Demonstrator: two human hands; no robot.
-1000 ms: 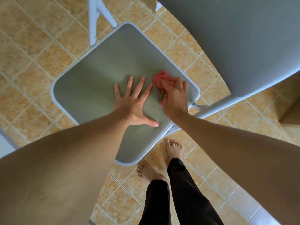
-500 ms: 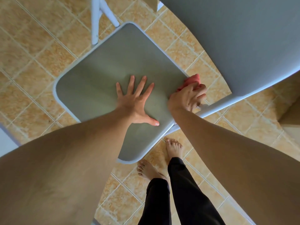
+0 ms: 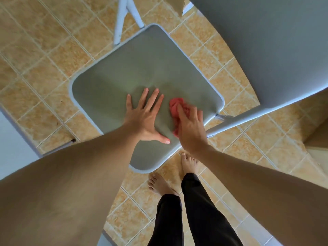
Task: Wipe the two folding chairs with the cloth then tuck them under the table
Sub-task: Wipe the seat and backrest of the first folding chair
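A grey folding chair seat (image 3: 124, 71) fills the middle of the head view, and its grey backrest (image 3: 266, 50) rises at the upper right. My left hand (image 3: 145, 119) lies flat on the seat with the fingers spread. Just to its right, my right hand (image 3: 191, 132) holds a bunched red cloth (image 3: 174, 107) down against the seat near the rear right corner. The hand is motion-blurred. Only one chair is clearly in view.
The chair's white legs (image 3: 120, 20) stand on the tan tiled floor at the top. A pale grey surface with a dark foot (image 3: 10, 135) cuts in at the left edge. My bare feet (image 3: 188, 162) stand just behind the seat. A beige block (image 3: 317, 139) sits at the right.
My right hand has swept the cloth from the seat's right edge back towards the middle, close to my left hand. My left hand has stayed pressed on the seat.
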